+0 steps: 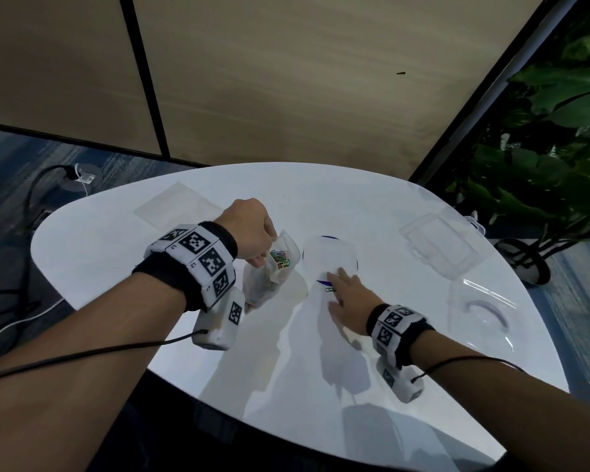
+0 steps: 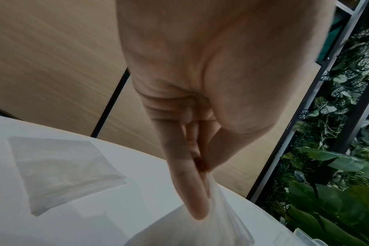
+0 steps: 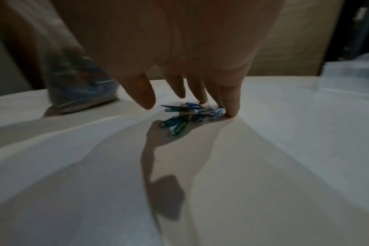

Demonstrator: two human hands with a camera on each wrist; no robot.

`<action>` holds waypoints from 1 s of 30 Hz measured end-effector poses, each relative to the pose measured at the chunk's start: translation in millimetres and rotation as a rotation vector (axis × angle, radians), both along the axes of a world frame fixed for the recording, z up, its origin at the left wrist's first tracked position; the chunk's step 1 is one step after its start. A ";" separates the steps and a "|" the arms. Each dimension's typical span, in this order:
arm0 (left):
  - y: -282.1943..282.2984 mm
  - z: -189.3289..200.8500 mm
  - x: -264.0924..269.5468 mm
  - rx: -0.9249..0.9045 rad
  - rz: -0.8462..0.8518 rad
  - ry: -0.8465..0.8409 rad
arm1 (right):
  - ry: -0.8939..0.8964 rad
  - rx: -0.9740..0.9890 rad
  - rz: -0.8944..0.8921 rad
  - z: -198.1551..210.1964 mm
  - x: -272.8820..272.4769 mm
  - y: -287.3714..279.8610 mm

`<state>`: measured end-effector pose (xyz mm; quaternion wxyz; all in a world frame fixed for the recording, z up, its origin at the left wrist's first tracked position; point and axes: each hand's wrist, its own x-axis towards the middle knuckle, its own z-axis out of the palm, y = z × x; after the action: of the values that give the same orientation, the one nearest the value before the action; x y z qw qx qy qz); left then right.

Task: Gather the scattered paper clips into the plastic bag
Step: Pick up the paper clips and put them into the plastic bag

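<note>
My left hand [image 1: 252, 233] pinches the rim of a clear plastic bag [image 1: 269, 270] and holds it upright on the white table [image 1: 116, 253]; several coloured paper clips [image 1: 280, 259] lie inside it. In the left wrist view the fingers [image 2: 192, 191] grip the bag [image 2: 200, 229] at its top edge. My right hand [image 1: 348, 294] lies flat, fingers spread and straight, over a small heap of blue and green paper clips [image 3: 183, 116] on the table. A green clip [image 1: 329, 289] shows beside its fingers [image 3: 232, 103]. The bag [image 3: 78, 86] stands just left of that hand.
A flat empty plastic bag [image 1: 174, 207] lies at the far left of the table. A clear lidded box [image 1: 436, 247] and a clear round lid [image 1: 481, 315] sit at the right. Plants [image 1: 552, 131] stand beyond the right edge; cables [image 1: 31, 199] run on the floor at left.
</note>
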<state>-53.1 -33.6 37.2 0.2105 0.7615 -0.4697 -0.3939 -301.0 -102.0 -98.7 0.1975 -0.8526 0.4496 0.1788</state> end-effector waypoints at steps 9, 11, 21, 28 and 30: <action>0.0 -1.3 1.4 0.003 -0.018 -0.009 | 0.086 -0.233 0.349 3.9 -8.9 21.1; 1.0 -0.9 1.2 0.004 -0.020 -0.012 | 0.086 -0.257 0.376 6.6 -8.3 22.5; 5.0 4.4 -4.3 0.013 -0.054 -0.006 | 0.040 -0.195 0.005 22.5 10.2 -23.7; 3.3 3.2 -7.7 0.011 -0.066 -0.001 | -0.786 0.372 -0.786 68.3 17.8 -45.0; 1.9 1.2 -8.0 0.013 -0.054 0.006 | -0.991 0.513 -0.774 91.5 37.6 -35.8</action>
<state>-61.2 -31.7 38.4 0.1963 0.7488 -0.4870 -0.4045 -263.4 -137.8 -7.1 0.6260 -0.5375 0.5222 -0.2157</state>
